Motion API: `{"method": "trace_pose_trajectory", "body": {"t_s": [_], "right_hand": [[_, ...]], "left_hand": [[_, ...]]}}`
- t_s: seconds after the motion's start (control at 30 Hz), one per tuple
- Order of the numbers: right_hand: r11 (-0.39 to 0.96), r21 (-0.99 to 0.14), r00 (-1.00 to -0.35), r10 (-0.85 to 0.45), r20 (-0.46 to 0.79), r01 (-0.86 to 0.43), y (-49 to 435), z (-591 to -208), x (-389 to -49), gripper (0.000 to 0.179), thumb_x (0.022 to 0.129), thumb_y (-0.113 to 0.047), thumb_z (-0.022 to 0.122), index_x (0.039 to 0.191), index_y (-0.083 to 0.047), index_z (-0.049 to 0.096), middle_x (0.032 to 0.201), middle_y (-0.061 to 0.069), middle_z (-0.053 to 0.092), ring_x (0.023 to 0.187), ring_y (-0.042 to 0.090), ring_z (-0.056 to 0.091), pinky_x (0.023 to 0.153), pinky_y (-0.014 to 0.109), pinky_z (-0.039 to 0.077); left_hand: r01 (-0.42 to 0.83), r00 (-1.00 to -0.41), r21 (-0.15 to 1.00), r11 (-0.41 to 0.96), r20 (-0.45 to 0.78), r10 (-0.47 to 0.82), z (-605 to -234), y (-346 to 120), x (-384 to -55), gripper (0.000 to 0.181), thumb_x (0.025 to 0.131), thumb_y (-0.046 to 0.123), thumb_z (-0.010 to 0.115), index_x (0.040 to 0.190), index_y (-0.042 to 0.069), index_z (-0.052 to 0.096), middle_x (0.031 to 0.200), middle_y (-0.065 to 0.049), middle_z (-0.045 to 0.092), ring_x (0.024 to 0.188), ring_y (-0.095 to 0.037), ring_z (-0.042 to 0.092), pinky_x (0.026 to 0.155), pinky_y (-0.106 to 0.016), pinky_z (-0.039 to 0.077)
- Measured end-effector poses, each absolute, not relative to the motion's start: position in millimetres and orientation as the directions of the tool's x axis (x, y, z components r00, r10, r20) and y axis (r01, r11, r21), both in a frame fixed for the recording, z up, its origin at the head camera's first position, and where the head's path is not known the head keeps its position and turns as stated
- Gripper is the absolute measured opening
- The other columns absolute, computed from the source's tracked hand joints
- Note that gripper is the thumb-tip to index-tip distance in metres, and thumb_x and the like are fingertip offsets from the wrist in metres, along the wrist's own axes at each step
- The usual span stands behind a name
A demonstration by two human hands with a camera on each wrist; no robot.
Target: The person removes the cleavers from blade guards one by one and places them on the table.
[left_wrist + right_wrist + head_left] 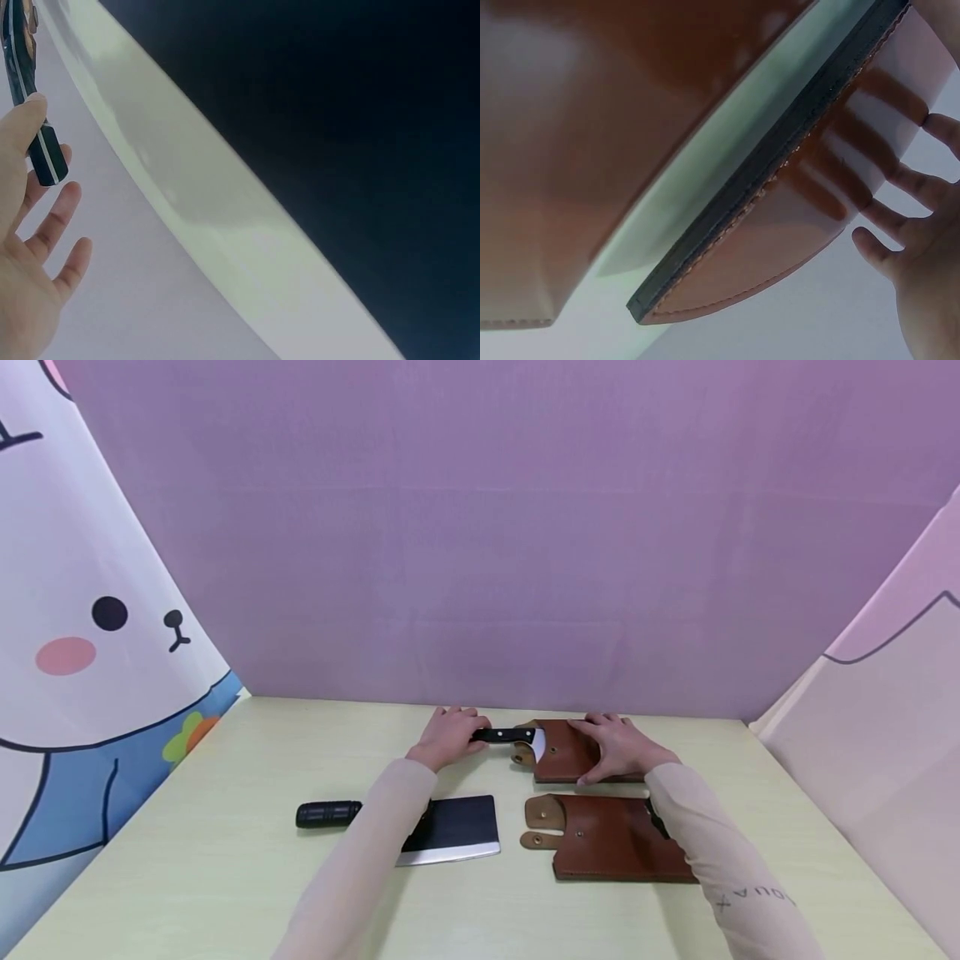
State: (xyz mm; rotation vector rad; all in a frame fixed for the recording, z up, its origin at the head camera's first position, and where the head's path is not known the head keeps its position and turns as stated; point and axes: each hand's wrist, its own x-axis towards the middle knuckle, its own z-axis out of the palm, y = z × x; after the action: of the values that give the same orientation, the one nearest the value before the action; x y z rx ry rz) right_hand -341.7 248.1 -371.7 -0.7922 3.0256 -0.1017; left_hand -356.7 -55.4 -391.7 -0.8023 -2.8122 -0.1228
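Observation:
At the back of the table my left hand [450, 735] pinches the black handle of a knife [501, 736] between thumb and forefinger; the other fingers stay loose in the left wrist view. Most of this knife's blade is hidden in a brown leather sheath [557, 768], with only a short bright part showing at its mouth. My right hand [621, 747] rests spread on that sheath, thumb by the near edge. In the right wrist view, its fairly straight fingers [919, 187] touch the leather.
Under my left forearm lies a cleaver [461, 827] with a dark blade and a ribbed black handle. A second brown sheath [607, 852] lies nearer, its strap pointing left, partly covered by my right forearm. A purple backdrop [480, 568] rises behind the table.

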Motion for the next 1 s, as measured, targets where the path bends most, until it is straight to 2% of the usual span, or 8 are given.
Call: {"method": "trace_pose_trajectory", "body": {"t_s": [1.0], "right_hand": [[0.876,-0.05,-0.877,-0.48,0.024,-0.48,246.8,-371.7,-339.2,0.1,0.056,-0.055,0.078,0.139,-0.016,0.038,0.132,0.018,0.043,0.12,0.039,0.037,0.099,0.06,0.029]], "left_hand": [[0.528,-0.822,0.046,0.848,0.28,0.496,-393.6,-71.6,-359.5,0.03,0.084,0.038,0.063,0.111,0.025,0.062,0.11,0.002,0.061,0.106,-0.023,0.052,0.091,-0.048,0.036]]}}
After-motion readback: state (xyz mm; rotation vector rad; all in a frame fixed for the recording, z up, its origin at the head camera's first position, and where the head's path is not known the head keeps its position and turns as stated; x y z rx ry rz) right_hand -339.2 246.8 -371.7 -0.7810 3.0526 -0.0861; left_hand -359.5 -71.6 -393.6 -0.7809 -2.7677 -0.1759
